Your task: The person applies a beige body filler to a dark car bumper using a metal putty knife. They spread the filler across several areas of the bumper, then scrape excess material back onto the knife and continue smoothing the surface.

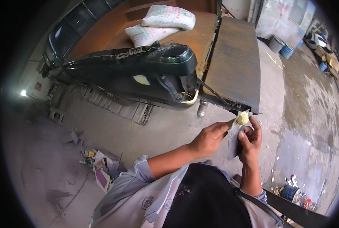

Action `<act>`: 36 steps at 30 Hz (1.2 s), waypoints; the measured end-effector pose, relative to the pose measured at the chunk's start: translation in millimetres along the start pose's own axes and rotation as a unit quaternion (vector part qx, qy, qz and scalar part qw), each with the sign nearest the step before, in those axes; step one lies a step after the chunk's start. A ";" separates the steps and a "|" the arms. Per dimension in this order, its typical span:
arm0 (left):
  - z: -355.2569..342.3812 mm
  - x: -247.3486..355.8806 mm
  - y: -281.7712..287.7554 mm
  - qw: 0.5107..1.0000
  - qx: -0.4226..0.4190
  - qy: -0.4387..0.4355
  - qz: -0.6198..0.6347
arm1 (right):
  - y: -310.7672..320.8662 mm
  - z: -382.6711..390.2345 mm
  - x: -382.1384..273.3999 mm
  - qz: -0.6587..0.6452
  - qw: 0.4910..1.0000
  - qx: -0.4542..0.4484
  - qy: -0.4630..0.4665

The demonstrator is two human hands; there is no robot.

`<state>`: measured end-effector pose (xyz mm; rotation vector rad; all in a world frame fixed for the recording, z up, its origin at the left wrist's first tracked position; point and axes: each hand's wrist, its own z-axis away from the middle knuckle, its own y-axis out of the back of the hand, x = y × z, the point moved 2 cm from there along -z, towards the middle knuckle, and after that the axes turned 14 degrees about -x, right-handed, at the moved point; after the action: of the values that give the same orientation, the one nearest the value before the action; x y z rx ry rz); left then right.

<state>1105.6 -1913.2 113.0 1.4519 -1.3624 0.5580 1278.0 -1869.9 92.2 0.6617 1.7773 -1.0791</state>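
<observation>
My right hand (251, 142) is closed around a flat grey putty plate (234, 142), fingers behind it and thumb on its face. A lump of pale yellow putty (243, 118) sits at the upper end of the plate. My left hand (211, 138) is closed, with its fingertips pinched at the plate's left edge beside the putty. Whatever thin thing it may grip there is too small to make out. Ahead stands a dark green pickup truck side panel (108, 74), with a pale yellow patch (141, 79) and a yellowish strip (192, 99) along its rear corner.
The lowered tailgate (234, 57) reaches out just beyond my hands. Two white sacks (169, 18) lie in the rusty truck bed (112, 38). Papers and cans (101, 167) lie on the floor at left; a blue tub (291, 193) stands at lower right. Buckets (277, 43) stand far right.
</observation>
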 end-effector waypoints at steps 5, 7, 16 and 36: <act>2.0 11.5 2.3 0.999 -0.011 -0.015 -0.048 | 9.2 8.4 -3.8 0.112 0.989 0.010 0.094; -3.8 13.3 2.3 0.998 -0.038 -0.006 -0.044 | 21.9 10.5 -18.2 0.167 0.978 -0.008 0.126; -26.9 5.4 13.7 0.961 -0.238 0.105 -0.098 | 54.5 13.7 -64.3 0.304 0.916 0.015 0.261; -26.6 -62.1 -9.7 0.838 -0.070 0.234 0.488 | 205.8 133.6 87.3 0.167 0.859 0.438 -0.204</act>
<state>1106.9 -1863.8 66.0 0.3377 -1.6161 1.3246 1461.5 -1892.4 -91.2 1.1240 0.7008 -1.6248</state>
